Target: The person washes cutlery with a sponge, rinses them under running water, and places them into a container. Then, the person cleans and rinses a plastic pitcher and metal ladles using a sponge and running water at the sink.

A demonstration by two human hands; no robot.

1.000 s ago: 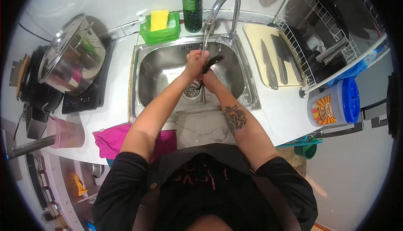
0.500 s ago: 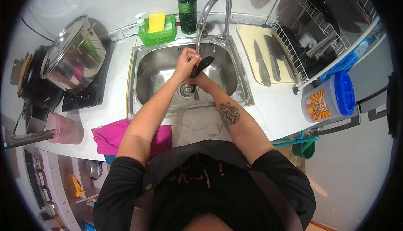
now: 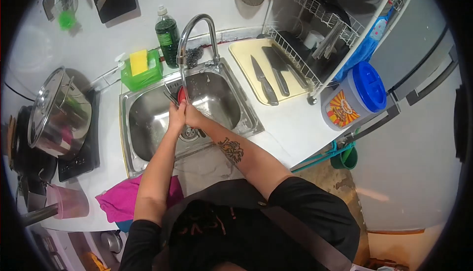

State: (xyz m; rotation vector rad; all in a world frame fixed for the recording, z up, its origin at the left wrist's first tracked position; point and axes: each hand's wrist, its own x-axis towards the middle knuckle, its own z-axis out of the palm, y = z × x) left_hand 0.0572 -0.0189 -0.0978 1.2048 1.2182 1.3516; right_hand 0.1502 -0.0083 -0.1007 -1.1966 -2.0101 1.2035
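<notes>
My left hand [image 3: 177, 118] and my right hand [image 3: 194, 117] are together over the sink [image 3: 143, 133], both closed around a small bunch of kitchen utensils. A red, rounded utensil head [image 3: 182, 95] rises above my fingers, beside thin dark handles [image 3: 170, 95] on its left. Below my right hand a dark handle end [image 3: 202, 133] sticks out near the drain [image 3: 189, 133]. Water runs from the curved faucet [image 3: 181, 59] down onto the red head and my hands. My fingers hide most of the utensils, so their exact kinds cannot be made out.
Right of the sink, knives [image 3: 264, 81] lie on a cream cutting board [image 3: 241, 56], near a dish rack [image 3: 315, 71] and a blue-lidded container [image 3: 347, 98]. A soap bottle [image 3: 167, 37] and green sponge holder [image 3: 143, 76] stand behind. A pot [image 3: 64, 118] and pink cloth [image 3: 120, 197] are left.
The camera view has turned rightward, shifting the sink left. The black, spoon-like head between my hands has given way to a red one under the water; my hands have drawn closer together.
</notes>
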